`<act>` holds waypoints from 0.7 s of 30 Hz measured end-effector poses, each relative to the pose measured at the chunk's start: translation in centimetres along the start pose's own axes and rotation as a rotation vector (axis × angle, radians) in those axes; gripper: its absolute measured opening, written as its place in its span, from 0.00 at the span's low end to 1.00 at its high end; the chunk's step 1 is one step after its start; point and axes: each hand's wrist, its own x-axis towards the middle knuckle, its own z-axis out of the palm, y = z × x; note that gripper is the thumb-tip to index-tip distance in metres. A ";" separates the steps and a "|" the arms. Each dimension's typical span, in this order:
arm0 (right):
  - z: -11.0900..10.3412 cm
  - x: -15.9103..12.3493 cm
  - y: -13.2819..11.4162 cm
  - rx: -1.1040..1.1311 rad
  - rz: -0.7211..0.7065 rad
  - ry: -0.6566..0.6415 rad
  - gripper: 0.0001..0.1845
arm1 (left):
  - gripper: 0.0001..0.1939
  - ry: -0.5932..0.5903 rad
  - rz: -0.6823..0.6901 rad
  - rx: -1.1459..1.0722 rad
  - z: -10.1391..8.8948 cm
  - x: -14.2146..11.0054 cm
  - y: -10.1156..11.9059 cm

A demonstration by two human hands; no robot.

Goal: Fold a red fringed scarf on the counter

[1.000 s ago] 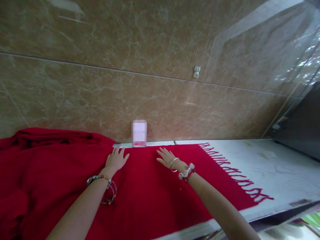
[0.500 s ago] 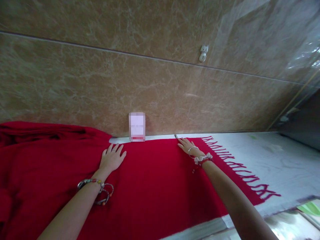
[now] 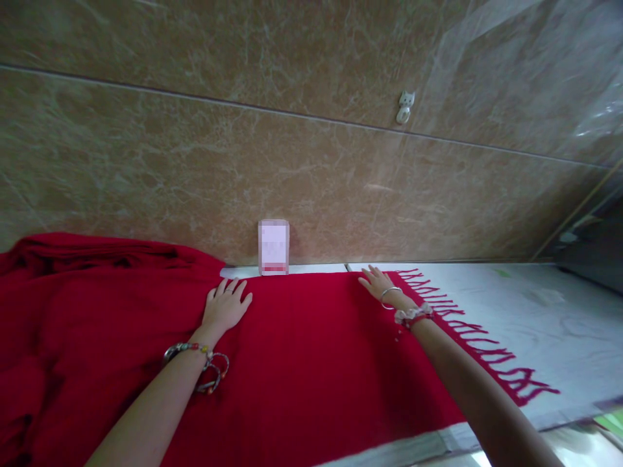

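Note:
A red fringed scarf [image 3: 311, 350] lies spread over a white tabletop, smooth in the middle and bunched in loose folds at the left. My left hand [image 3: 226, 308] rests palm down on it with fingers spread, close to the back edge beside the bunched part. Near the fringed right end, my right hand [image 3: 382, 285] also lies flat on the cloth, fingers stretched toward the back edge. Tassels [image 3: 481, 337] run in a slanting row along the right end. Neither hand grips the fabric.
A pale card-like thing [image 3: 273, 248], blurred out, leans upright on the brown marbled wall [image 3: 195, 162]. A small white cat-shaped hook [image 3: 405, 107] is fixed higher up. The white tabletop [image 3: 549, 324] shows at the right, with a dark object [image 3: 596, 233] at its far end.
The whole view has shifted slightly, so most things appear a little farther right. My right hand has slid a little to the right over the scarf; my left hand stays in place.

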 end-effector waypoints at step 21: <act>0.7 0.4 -6.5 0.093 -0.244 -0.143 0.28 | 0.25 0.003 -0.012 -0.035 -0.1 0.0 0.0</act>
